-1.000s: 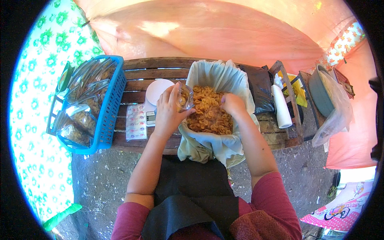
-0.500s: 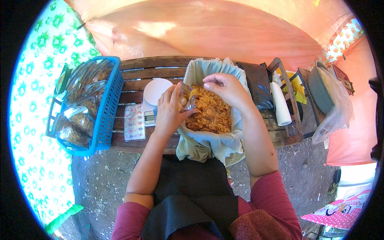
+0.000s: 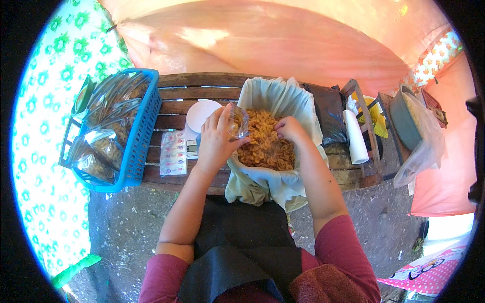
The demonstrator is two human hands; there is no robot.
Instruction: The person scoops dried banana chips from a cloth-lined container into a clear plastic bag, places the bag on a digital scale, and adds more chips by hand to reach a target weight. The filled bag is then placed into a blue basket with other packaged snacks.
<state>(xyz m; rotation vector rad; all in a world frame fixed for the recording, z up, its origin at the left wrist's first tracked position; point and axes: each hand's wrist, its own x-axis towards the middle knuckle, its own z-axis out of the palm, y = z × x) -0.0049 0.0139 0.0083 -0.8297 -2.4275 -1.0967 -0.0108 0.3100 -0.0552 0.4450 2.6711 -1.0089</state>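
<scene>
Gripping a clear plastic bag (image 3: pixel 239 122) with the fingers of my left hand (image 3: pixel 216 134), I have it at the left edge of the chips (image 3: pixel 265 144), with its side turned toward them. Some golden pieces show through the plastic, though I cannot tell how many are in the bag. My right hand (image 3: pixel 291 129) is over the right part of the chips, its fingers narrow and drawn together at the tips; whether a chip is pinched between them I cannot tell. The chips lie loose and heaped inside a pale cloth (image 3: pixel 283 96), which lines a container and hangs over its near side onto the edge of the slatted wooden bench (image 3: pixel 199 93).

Just left of my left hand I see a white scale (image 3: pixel 201 115) with a round plate, and a label sheet (image 3: pixel 173 153) beside its display. Farther left, a blue basket (image 3: pixel 134 146) carries clear packets (image 3: pixel 108 116) standing close together. To the right of the cloth are a black plastic bag (image 3: pixel 331 116) and a white roll (image 3: pixel 357 136); beyond the bench end sits a grey-green basin (image 3: pixel 406 116) with clear plastic draped over it.
</scene>
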